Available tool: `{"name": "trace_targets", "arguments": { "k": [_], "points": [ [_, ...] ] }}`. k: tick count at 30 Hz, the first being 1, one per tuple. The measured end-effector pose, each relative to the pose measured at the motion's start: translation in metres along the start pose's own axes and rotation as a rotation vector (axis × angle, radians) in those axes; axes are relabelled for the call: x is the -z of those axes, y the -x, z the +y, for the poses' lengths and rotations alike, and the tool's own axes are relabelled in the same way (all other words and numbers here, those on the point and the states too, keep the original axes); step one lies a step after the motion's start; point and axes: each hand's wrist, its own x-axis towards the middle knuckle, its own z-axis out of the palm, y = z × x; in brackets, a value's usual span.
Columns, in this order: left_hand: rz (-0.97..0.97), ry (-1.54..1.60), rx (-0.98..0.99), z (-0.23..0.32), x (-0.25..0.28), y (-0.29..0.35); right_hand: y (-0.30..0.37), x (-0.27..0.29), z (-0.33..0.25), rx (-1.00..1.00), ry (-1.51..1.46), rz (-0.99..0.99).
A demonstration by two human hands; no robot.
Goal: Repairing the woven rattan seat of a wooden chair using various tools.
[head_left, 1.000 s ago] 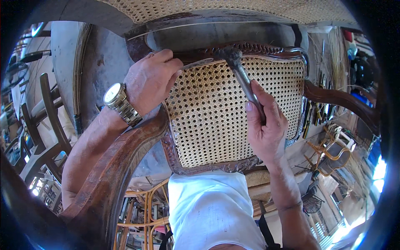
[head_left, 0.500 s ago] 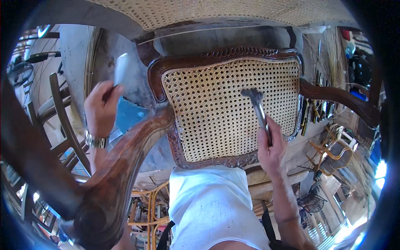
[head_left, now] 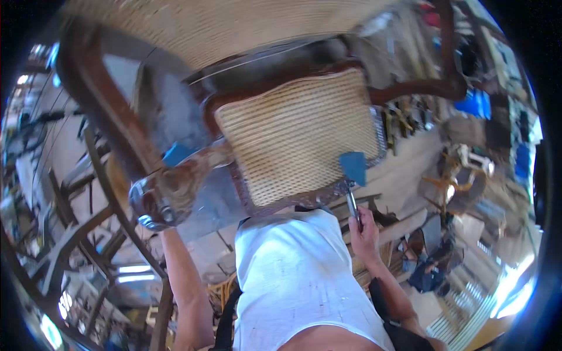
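Note:
The wooden chair's woven cane back (head_left: pixel 298 134), framed in carved dark wood, lies before me. My right hand (head_left: pixel 364 231), below its near right corner, is closed around the metal handle of a hammer (head_left: pixel 352 202). At the handle's upper end a flat blue shape (head_left: pixel 353 168) overlaps the corner; how it joins the hammer is unclear. My left forearm (head_left: pixel 186 281) reaches up to the end of the chair's curved armrest (head_left: pixel 175 190). The left hand is mostly hidden there, among blurred shiny spots, so its fingers and anything in them cannot be made out.
A second cane panel (head_left: pixel 234 26) spans the top. Another blue piece (head_left: pixel 178 153) lies beyond the left armrest. Wooden chair frames (head_left: pixel 76 234) crowd the left. Several hand tools (head_left: pixel 404 120) lie at the right, with a small chair (head_left: pixel 459 175) farther off.
My right hand has drawn the hammer down and left, off the cane's middle. My left hand, earlier raised with a pale blurred object, has lowered behind the armrest. The whole view has tilted.

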Motion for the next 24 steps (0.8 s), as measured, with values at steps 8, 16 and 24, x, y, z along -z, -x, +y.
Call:
{"name": "trace_targets", "arguments": {
  "k": [8, 16, 24],
  "points": [
    [-0.316, 0.240, 0.210, 0.002, 0.052, 0.156, -0.053, 0.059, 0.088, -0.207, 0.105, 0.374],
    [-0.361, 0.278, 0.326, 0.022, 0.073, 0.231, -0.242, 0.110, 0.187, 0.072, 0.314, 0.542],
    [0.161, 0.467, 0.198, 0.117, 0.138, 0.095, -0.410, 0.143, 0.183, 0.278, 0.444, 0.369]
  ]
}}
